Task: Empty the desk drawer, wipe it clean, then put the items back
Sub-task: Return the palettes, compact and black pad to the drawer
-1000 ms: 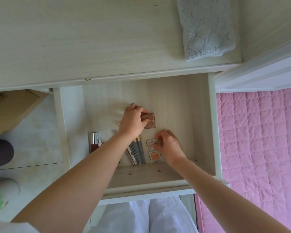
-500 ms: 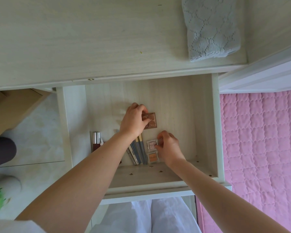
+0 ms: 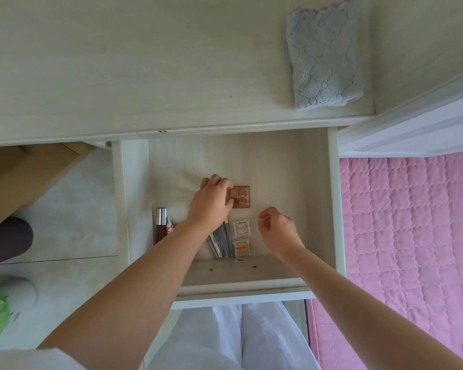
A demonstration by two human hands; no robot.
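Reaching into the open drawer (image 3: 333,198), your left hand (image 3: 211,202) has its fingers curled over the left edge of a brown eyeshadow palette (image 3: 241,196) that lies flat on the drawer floor. Pale lettering shows on its lid, but it is too small and blurred to read with any certainty. Your right hand (image 3: 277,231) hovers just right of two small square compacts (image 3: 241,237), fingers loosely curled and thumb near the forefinger, holding nothing that can be made out. Those compacts, one pinkish above one orange, sit against the near wall, touching a row of slim pencils and tubes (image 3: 221,243); one tube carries dark print you cannot read here. Further left, a lipstick with a silver cap (image 3: 161,228) stands by the drawer's side. On the desk top (image 3: 145,62) a folded pale knitted cloth (image 3: 326,54) lies near the right end.
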